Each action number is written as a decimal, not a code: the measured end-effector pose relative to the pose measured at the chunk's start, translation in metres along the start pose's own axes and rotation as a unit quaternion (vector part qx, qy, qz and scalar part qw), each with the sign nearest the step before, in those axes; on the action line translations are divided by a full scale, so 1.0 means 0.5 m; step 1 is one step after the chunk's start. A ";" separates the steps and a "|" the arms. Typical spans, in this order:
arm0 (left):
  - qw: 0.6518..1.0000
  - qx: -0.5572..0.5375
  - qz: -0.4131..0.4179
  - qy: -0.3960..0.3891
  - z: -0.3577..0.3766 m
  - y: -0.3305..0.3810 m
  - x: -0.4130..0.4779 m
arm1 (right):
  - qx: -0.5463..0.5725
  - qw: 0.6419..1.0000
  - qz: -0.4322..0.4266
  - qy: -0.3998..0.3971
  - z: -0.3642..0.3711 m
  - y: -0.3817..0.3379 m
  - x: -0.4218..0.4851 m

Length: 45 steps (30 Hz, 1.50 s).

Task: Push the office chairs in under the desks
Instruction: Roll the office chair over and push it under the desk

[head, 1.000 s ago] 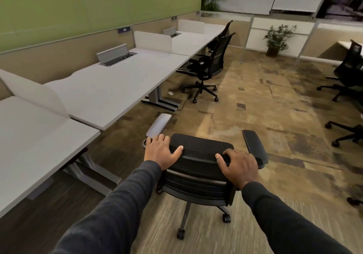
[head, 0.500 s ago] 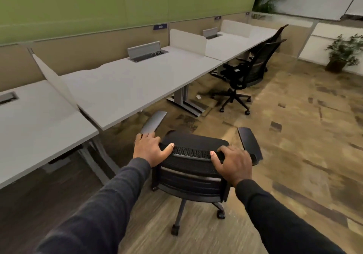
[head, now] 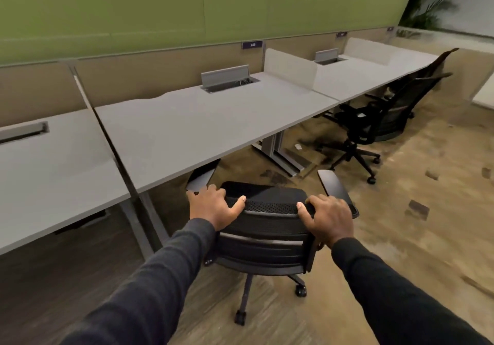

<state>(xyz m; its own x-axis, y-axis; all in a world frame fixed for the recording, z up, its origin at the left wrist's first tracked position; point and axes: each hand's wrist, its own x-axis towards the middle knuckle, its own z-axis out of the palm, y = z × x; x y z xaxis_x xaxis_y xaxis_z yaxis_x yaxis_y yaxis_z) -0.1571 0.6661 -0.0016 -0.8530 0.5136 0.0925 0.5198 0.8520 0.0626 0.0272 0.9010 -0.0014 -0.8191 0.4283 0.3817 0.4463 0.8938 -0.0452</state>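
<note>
In front of the long grey worktop (head: 203, 125), a black office chair (head: 264, 237) is standing on the patterned carpet (head: 417, 237), its backrest facing the camera. The left hand (head: 212, 207) is gripping the top left corner of the backrest, fingers wrapped over the edge and thumb lying along the mesh rim. The right hand (head: 327, 217) is clamping the top right corner the same way. The chair's left armrest (head: 201, 176) is sitting just under the worktop's front edge, while the right armrest (head: 335, 188) is staying clear of it. Further right, a second black chair (head: 374, 125) is standing beside the neighbouring worktop (head: 355, 80), partly out from it.
</note>
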 end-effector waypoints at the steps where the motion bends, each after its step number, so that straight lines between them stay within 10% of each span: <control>1: 1.000 0.000 -0.007 0.001 0.003 0.007 0.015 | -0.003 1.000 -0.007 -0.002 0.010 0.010 0.023; 27: 0.993 -0.029 -0.103 0.052 0.058 0.097 0.374 | 0.012 0.990 -0.137 -0.017 0.276 0.187 0.629; 45: 0.981 0.002 -0.193 -0.028 0.045 0.158 0.537 | 0.128 0.985 0.027 -0.113 0.350 0.148 0.820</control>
<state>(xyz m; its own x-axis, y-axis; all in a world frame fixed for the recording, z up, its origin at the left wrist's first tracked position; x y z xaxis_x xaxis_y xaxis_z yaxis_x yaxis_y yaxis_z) -0.3462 0.8736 0.0057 -0.9876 0.1570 0.0088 0.1572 0.9845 0.0781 -0.3385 1.1662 -0.0100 -0.8687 0.4693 0.1584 0.4098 0.8607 -0.3021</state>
